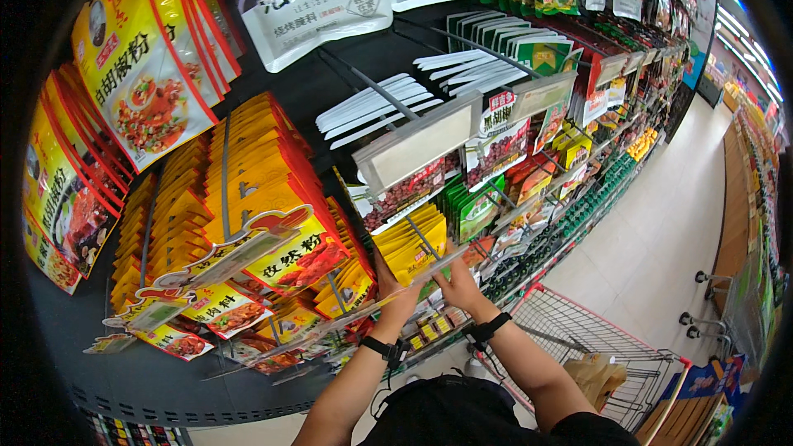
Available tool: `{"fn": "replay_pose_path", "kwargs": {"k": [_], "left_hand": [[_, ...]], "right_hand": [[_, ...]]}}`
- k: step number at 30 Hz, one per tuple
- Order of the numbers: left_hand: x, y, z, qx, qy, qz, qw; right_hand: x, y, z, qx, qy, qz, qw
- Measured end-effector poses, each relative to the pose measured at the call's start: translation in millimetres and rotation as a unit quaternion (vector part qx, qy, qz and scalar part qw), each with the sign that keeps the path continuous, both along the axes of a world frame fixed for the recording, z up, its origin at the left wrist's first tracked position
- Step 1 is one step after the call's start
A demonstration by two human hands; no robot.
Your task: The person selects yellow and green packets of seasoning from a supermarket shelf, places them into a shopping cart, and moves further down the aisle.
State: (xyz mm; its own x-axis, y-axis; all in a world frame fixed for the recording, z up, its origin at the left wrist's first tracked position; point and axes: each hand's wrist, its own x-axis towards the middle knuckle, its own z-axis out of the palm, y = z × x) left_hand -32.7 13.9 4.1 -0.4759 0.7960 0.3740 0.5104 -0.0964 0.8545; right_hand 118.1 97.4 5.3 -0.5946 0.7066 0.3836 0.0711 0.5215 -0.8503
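Observation:
Both my hands reach in at a row of yellow seasoning sachets (412, 238) hanging on a metal hook. My left hand (396, 297) is at the row's left side, its fingers running up beside the sachets and partly hidden. On the right side is my right hand (461, 285), close to the clear price-label holder (433, 267) at the hook's front. Whether either hand grips a sachet is hidden. Just above hang packets with a dark red peppercorn picture (403, 198). Green sachets (477, 207) hang to the right of the yellow row.
Dense rows of yellow-and-red spice packets (260, 179) on hooks fill the left. Label holders (421, 142) jut out toward me. A wire shopping cart (570, 322) holding a brown bag (595, 378) stands at my right. Beyond it runs a tiled aisle (644, 210) beside a wooden display (734, 198).

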Motion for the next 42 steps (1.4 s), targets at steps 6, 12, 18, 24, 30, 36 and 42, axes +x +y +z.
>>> {"fn": "replay_pose_path", "kwargs": {"k": [6, 12, 18, 24, 30, 36, 42], "left_hand": [[5, -3, -22, -0.159, 0.011, -0.037, 0.987], [28, -2, -5, -0.161, 0.064, -0.001, 0.985], [68, -10, -1, -0.075, 0.073, -0.059, 0.993], [92, -33, 4, -0.138, 0.117, -0.11, 0.977], [123, -45, 22, -0.166, 0.213, -0.175, 0.947], [126, -54, 6, -0.217, 0.186, -0.171, 0.943], [134, -68, 3, -0.262, 0.148, -0.165, 0.939]], "right_hand": [[28, -8, -2, -0.023, 0.024, -0.027, 0.999], [88, -6, -44, -0.059, -0.01, -0.087, 0.994], [198, -25, -163, -0.289, 0.02, -0.166, 0.942], [272, -23, -278, -0.406, -0.2, -0.192, 0.871], [266, -4, -347, -0.435, -0.248, -0.086, 0.861], [248, 15, -352, -0.488, -0.284, -0.102, 0.819], [245, 17, -391, -0.454, -0.332, -0.183, 0.806]]}}
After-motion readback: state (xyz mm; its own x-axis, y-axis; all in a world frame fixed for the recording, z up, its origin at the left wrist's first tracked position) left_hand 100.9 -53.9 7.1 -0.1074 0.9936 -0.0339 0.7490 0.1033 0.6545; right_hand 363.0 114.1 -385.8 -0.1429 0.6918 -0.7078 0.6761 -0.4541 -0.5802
